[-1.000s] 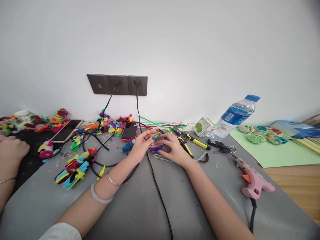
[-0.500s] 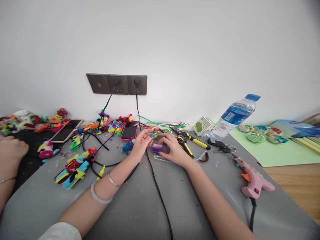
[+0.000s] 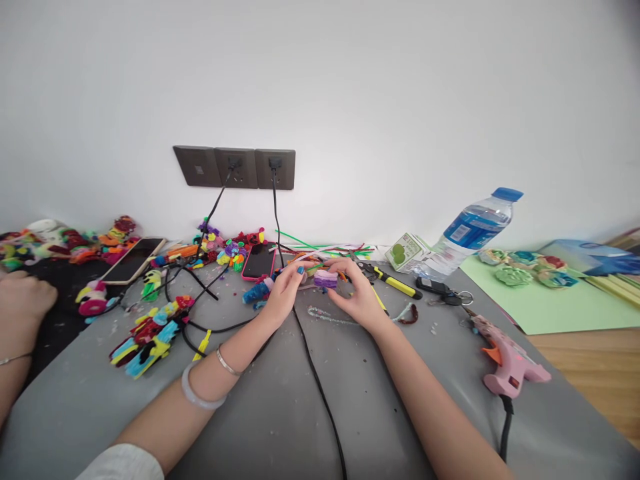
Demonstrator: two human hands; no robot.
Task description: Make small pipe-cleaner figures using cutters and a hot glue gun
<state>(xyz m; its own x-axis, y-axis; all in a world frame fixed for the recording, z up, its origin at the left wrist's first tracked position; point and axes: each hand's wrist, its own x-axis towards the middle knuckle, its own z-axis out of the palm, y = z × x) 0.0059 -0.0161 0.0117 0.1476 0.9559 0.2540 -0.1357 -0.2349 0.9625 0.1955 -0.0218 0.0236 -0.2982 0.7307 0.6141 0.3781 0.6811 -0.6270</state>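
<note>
A small purple and pale pink piece of pipe cleaner [image 3: 325, 279] is held up above the table between my two hands. My right hand [image 3: 361, 293] is closed in a wide pinch, thumb and curved fingers around the purple part. My left hand [image 3: 284, 293], with dark blue nails, is closed at the piece's left side, where a pale pink strand runs into its fingertips. Exactly how those fingertips grip it is partly hidden. Below lies a pale glittery strand [image 3: 330, 316]. Behind my right hand are yellow-and-black pliers [image 3: 397, 283].
Black cables [image 3: 315, 373] cross the grey table. Phones [image 3: 259, 261], colourful pipe-cleaner figures [image 3: 150, 337] and a person's hand [image 3: 25, 298] are at left. At right are a tilted water bottle [image 3: 470, 233], keys [image 3: 445, 291] and a pink glue gun [image 3: 513, 363].
The purple piece has moved up and slightly right, and its pale pink side shows differently. My right hand has risen a little with it; my left hand has turned slightly inward.
</note>
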